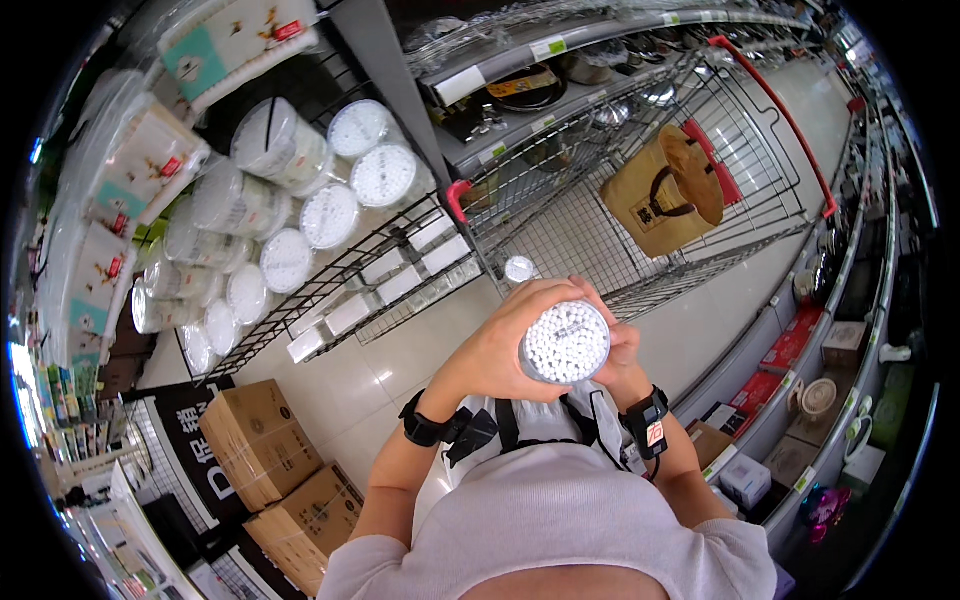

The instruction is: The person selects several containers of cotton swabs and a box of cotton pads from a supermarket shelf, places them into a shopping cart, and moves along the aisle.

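A round clear tub of cotton swabs [564, 343] is between my hands in front of my chest, its end full of white tips turned up toward me. My left hand [500, 335] wraps round its left side, fingers curled over the far side. At its right side my right hand [622, 345] is closed against the tub, fingers bent. Just beyond my left hand stands a smaller round container with a white top [519, 268]. Several similar swab tubs [384, 175] sit in the wire rack at the left.
A shopping cart [775, 120] with a red handle stands ahead, holding a brown paper bag [650, 195]. White boxes [348, 314] line the rack's lower level. Cardboard cartons [260, 440] are stacked at lower left. Shelves of goods [830, 350] run along the right side.
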Demonstrator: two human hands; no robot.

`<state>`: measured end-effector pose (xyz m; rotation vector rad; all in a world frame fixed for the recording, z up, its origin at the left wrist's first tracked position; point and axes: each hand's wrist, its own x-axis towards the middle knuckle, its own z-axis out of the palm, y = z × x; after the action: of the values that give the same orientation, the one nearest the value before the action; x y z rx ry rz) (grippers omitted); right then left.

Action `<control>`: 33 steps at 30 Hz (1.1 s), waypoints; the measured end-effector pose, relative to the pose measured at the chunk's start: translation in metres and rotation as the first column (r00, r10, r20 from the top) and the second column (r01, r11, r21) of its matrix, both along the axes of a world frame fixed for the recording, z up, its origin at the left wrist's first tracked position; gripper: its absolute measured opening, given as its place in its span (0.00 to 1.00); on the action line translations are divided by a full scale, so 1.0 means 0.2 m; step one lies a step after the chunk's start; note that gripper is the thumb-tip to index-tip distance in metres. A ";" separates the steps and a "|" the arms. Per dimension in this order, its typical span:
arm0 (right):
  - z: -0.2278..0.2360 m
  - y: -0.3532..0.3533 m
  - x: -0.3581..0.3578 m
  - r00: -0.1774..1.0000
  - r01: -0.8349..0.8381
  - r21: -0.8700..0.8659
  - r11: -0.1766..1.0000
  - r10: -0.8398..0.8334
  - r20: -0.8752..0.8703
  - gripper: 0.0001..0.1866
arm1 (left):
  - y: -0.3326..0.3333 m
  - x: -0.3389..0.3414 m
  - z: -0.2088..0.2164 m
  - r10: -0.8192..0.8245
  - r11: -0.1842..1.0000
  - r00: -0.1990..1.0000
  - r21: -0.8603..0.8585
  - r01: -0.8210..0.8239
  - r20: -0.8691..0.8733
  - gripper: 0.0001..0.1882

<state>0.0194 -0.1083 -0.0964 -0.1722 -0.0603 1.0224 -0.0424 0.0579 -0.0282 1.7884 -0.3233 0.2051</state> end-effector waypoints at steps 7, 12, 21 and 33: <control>-0.03 -0.06 0.04 1.000 0.000 0.009 1.000 0.000 -0.017 0.41 | -0.06 0.06 0.01 -0.022 0.999 1.000 0.027 0.021 0.006 0.42; -0.01 -0.06 0.13 0.998 -0.064 -0.028 0.998 0.063 -0.030 0.40 | -0.07 0.08 0.00 0.042 0.999 0.999 0.025 -0.042 -0.002 0.43; -0.02 -0.08 0.33 0.980 -0.194 -0.009 0.981 0.193 -0.040 0.41 | -0.15 0.18 0.00 0.162 0.987 0.987 0.018 -0.162 -0.005 0.42; -0.08 -0.19 0.63 0.935 -0.355 -0.008 0.935 0.354 -0.022 0.40 | -0.32 0.35 -0.07 0.291 0.957 0.957 -0.013 -0.291 -0.006 0.42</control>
<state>0.1455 -0.1458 -0.1124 -0.1653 -0.0679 1.3861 0.0286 -0.0066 -0.0417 1.8175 -0.0526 0.4117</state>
